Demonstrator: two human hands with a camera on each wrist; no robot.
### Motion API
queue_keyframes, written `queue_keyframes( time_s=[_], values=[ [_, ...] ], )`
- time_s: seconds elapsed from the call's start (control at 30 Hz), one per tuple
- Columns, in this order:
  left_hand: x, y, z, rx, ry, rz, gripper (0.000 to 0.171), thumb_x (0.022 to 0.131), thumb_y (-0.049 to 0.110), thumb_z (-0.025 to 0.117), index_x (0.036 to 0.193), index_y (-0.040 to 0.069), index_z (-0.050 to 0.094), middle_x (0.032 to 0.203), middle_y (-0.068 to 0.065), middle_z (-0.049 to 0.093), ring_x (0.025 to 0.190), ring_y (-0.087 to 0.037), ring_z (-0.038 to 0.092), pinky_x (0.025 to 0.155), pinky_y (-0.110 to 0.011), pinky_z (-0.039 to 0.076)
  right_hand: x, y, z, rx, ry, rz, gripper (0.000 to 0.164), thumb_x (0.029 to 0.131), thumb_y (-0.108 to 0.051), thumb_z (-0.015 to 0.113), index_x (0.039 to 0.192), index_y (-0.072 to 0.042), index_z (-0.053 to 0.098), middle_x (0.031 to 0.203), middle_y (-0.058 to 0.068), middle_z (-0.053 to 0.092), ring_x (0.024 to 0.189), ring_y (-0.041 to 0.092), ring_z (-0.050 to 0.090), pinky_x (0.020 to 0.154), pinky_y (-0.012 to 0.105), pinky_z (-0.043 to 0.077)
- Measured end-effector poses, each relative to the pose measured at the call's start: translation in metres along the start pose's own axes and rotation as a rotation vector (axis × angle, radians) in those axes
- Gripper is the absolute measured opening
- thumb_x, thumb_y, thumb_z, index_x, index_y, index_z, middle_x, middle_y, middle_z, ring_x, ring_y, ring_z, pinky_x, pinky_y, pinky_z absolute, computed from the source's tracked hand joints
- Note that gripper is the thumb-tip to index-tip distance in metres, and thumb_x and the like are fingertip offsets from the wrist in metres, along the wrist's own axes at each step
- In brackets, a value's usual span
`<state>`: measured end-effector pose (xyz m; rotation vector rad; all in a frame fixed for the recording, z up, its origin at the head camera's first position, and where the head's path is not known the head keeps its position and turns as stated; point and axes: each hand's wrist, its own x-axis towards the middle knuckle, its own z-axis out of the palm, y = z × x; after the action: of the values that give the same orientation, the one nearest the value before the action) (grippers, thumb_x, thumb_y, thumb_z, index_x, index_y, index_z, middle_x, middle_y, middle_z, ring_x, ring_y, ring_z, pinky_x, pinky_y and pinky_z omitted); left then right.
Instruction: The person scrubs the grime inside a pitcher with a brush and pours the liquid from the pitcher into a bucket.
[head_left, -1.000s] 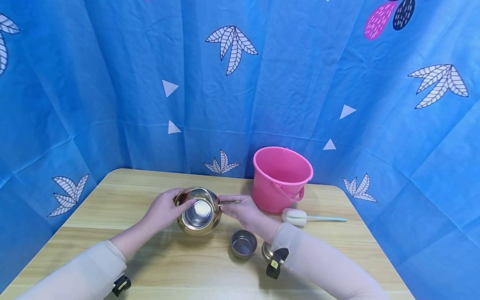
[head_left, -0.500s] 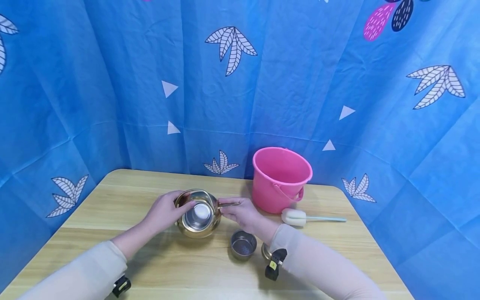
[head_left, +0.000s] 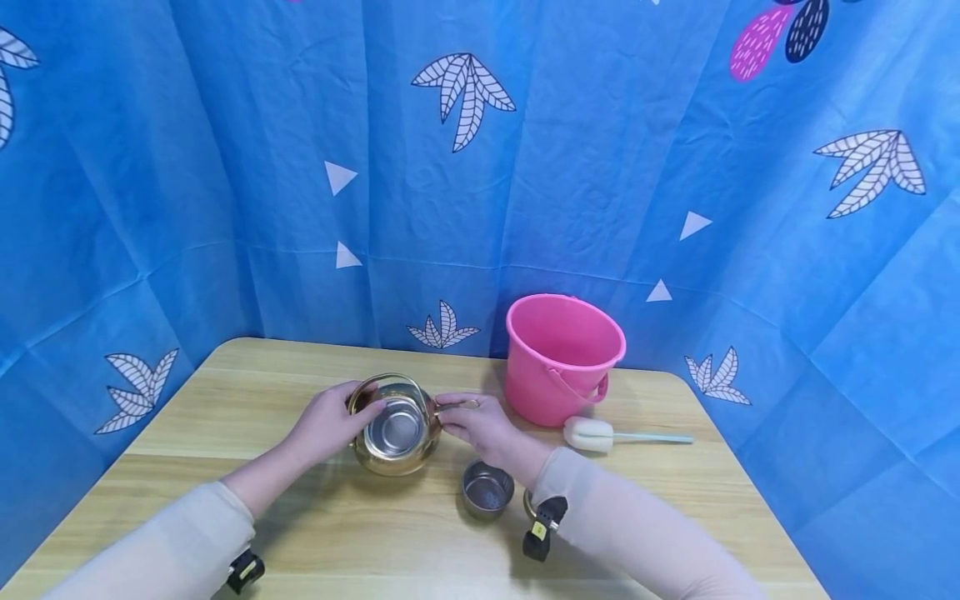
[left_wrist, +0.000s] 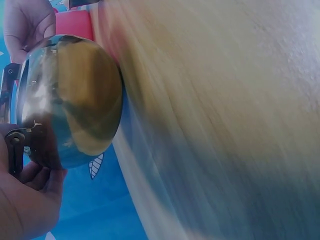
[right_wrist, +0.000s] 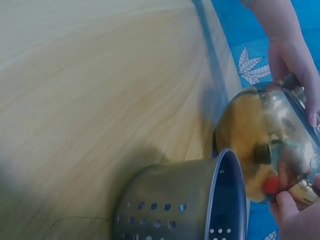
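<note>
A gold teapot [head_left: 396, 454] with a silvery inside is held lidless between both hands, its opening facing up toward the head camera. My left hand [head_left: 330, 421] grips its left side, thumb over the rim and fingers around the outside wall. On the other side my right hand [head_left: 483, 429] pinches the short spout [head_left: 457, 406]. The hoop handle [head_left: 386, 377] stands over the back of the opening. Whether the teapot's base touches the table, I cannot tell. In the right wrist view a perforated metal strainer cup [right_wrist: 165, 195] is near the right hand.
The strainer cup stands upright on the wooden table [head_left: 360, 542]. A round gold piece [head_left: 529, 503] lies mostly hidden under the right wrist. Behind the right hand stand a pink bucket [head_left: 543, 392] and a white sponge brush [head_left: 588, 434] with a pale blue handle. Blue curtain surrounds the table.
The teapot has tilted slightly; the bright white patch inside it has given way to a grey metal bottom. Both hands keep their hold, and the right wrist has shifted a little left.
</note>
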<state>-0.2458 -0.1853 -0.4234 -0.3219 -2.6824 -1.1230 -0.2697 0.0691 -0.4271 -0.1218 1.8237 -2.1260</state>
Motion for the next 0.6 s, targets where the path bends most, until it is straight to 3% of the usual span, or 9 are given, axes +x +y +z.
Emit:
queue_keyframes(
  time_s=[0.17, 0.6],
  values=[
    [0.0000, -0.0019, -0.0012, -0.027, -0.017, -0.012, 0.044, 0.097, 0.035, 0.066, 0.125, 0.002, 0.066, 0.118, -0.018, 0.069, 0.108, -0.035, 0.065, 0.090, -0.050, 0.052, 0.0021, 0.0027, 0.0023, 0.008, 0.016, -0.010, 0.039, 0.086, 0.011, 0.066, 0.125, 0.011, 0.061, 0.120, 0.020, 0.068, 0.100, 0.022, 0.070, 0.095, 0.036, 0.054],
    [0.0040, -0.0068, -0.0011, -0.067, -0.086, -0.066, 0.042, 0.099, 0.025, 0.062, 0.130, -0.002, 0.061, 0.126, -0.023, 0.065, 0.121, -0.044, 0.057, 0.103, -0.058, 0.043, 0.0055, 0.0074, 0.0058, 0.031, 0.036, 0.030, 0.044, 0.086, 0.009, 0.064, 0.129, 0.013, 0.056, 0.113, 0.016, 0.071, 0.096, 0.019, 0.070, 0.097, 0.038, 0.053]
  ],
)
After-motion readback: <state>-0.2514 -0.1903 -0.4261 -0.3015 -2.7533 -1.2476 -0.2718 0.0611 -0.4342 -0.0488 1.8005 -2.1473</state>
